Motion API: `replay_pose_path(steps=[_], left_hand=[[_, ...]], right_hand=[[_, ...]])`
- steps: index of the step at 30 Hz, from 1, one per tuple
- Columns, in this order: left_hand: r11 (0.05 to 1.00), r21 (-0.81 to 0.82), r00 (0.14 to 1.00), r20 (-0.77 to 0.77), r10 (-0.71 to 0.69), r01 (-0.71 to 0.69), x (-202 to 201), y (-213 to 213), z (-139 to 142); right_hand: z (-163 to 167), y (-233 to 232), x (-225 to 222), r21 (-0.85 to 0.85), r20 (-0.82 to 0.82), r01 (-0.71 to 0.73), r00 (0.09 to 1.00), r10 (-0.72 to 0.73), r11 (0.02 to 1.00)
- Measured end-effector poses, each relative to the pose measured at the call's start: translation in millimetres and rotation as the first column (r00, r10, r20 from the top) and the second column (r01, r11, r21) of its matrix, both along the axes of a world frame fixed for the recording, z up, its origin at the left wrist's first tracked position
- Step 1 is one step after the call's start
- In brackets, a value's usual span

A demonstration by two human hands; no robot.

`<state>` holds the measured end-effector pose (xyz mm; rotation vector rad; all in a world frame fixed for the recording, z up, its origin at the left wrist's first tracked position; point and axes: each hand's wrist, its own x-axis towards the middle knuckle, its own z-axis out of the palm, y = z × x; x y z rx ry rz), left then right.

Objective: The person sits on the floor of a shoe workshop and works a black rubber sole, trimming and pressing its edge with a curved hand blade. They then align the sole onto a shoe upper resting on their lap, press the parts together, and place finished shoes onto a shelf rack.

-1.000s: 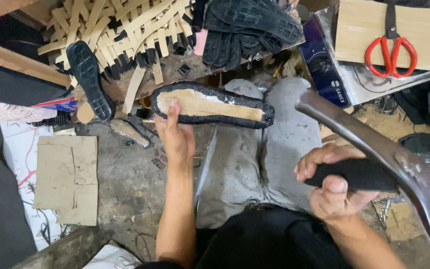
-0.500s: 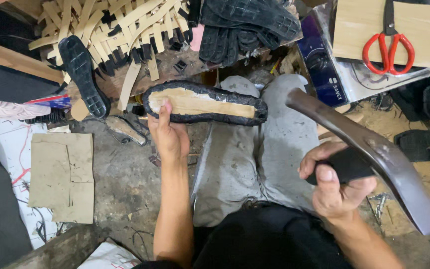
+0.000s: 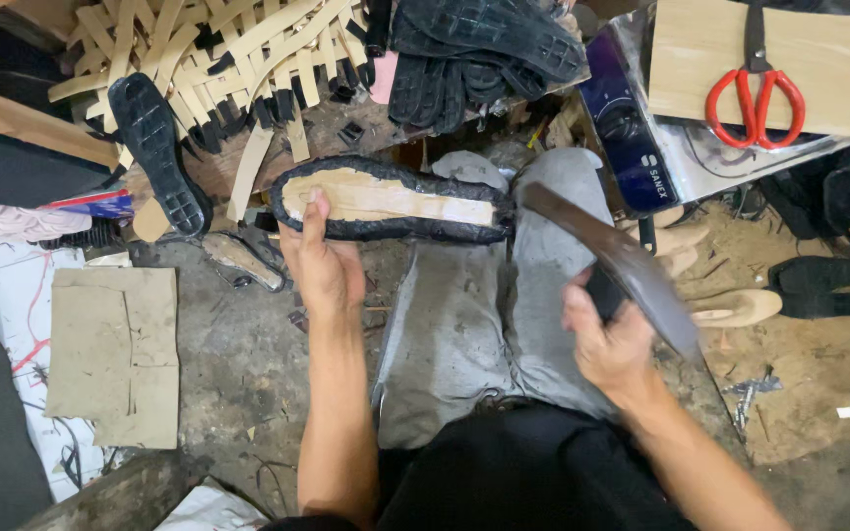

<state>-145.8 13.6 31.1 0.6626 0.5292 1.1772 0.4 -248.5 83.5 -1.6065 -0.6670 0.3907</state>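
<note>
Motion-blurred hammer head [image 3: 632, 270]

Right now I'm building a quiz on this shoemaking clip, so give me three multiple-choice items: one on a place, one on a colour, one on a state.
1. Where do the scissors lie?
A. on a pale board at upper right
B. on the cardboard sheet at left
C. on the person's lap

2. What colour are the scissors' handles?
A. blue
B. red
C. green

3. What is the left hand doing with the shoe?
A. hovering clear of it
B. pressing its near end, thumb on the tan insole
C. lifting it by the far tip

Answers:
1 A, the scissors rest on the pale board in the top right corner.
2 B, both handle loops are red.
3 B, the left hand's grip sits on the shoe's near end, while the right hand holds a dark hammer tilted beside it.
</note>
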Motion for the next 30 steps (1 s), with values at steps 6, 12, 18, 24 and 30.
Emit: replay_pose_path(steps=[6,12,18,24,30], left_hand=[[1.0,0.008,1.0,-0.008,0.021,-0.021,-1.1,6.2,-4.7],[0.993,0.05,0.993,-0.045,0.108,-0.106,4.2,4.6,-7.1],[0.989,-0.051,0.99,-0.024,0.139,-0.14,8.5,4.3,-5.3],[0.989,0.02,0.988,-0.043,0.149,-0.149,16.6,2.7,-3.3],[0.982,0.05,0.98,-0.077,0.186,-0.182,22.2,-13.9,1.1]], right_hand=[[-16.2,-6.7,-1.7,0.248,0.061,-0.074,0.996,0.061,0.966],[-27.2,-2.1,-4.6,-0.154,0.531,-0.049,0.838,0.124,0.987],[-48.5,-6.7,-16.4,0.33,0.08,-0.087,0.995,0.063,0.94],[-60.2,-9.4,-20.8,-0.039,0.02,-0.049,0.999,0.05,0.998],[-56.6,3.2,-24.6,-0.16,0.224,-0.167,0.954,0.201,0.973]])
